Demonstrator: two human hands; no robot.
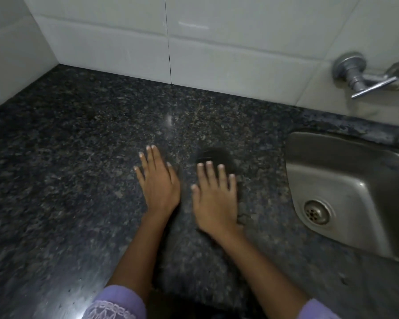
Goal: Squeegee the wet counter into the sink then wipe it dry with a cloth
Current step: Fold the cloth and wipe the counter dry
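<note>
My left hand [158, 183] lies flat on the dark speckled granite counter [78, 157], fingers straight and spread, holding nothing. Just to its right, my right hand [213, 199] also lies flat, its straight fingers pressing on a dark thing [217, 156] that shows past the fingertips. That thing is blurred; it looks like a dark cloth, but I cannot tell for sure. The steel sink [346, 180] is set into the counter to the right of both hands, its drain [316, 211] at the near side. No squeegee is in view.
White wall tiles [194, 42] rise behind the counter and at the left corner. A chrome tap [364, 77] juts from the wall above the sink. Purple sleeves cover both forearms at the bottom edge. The counter stretches bare to the left.
</note>
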